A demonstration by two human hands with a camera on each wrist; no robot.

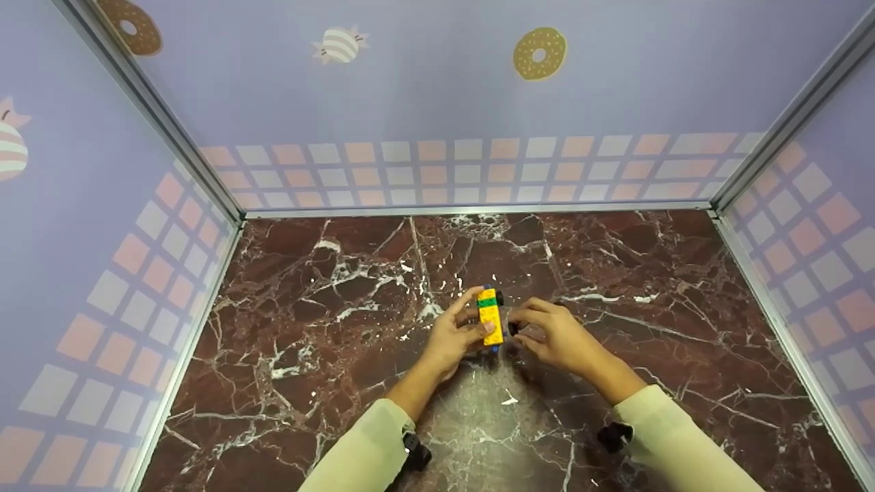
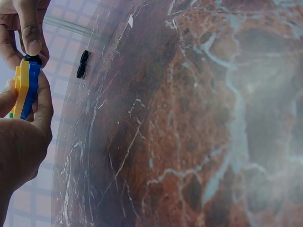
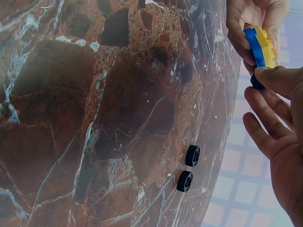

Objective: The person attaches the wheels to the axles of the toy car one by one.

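My left hand (image 1: 446, 339) grips a small toy car of building blocks (image 1: 489, 316), yellow on top with a green band and a blue base (image 2: 33, 85). One black wheel (image 1: 500, 298) sits on the car's right side, toward its far end. At the near part of that same side, my right hand (image 1: 559, 339) pinches another black wheel (image 3: 257, 82) between thumb and fingers. In the right wrist view this wheel is right at the blue base. The car is held above the table, its left side partly covered by the left fingers.
Two loose black wheels (image 3: 192, 155) lie close together on the dark red marbled table (image 1: 307, 424), beyond the right hand. Purple panels (image 1: 437, 102) with pink and white checks wall in the back and both sides, along metal edge strips (image 1: 472, 210).
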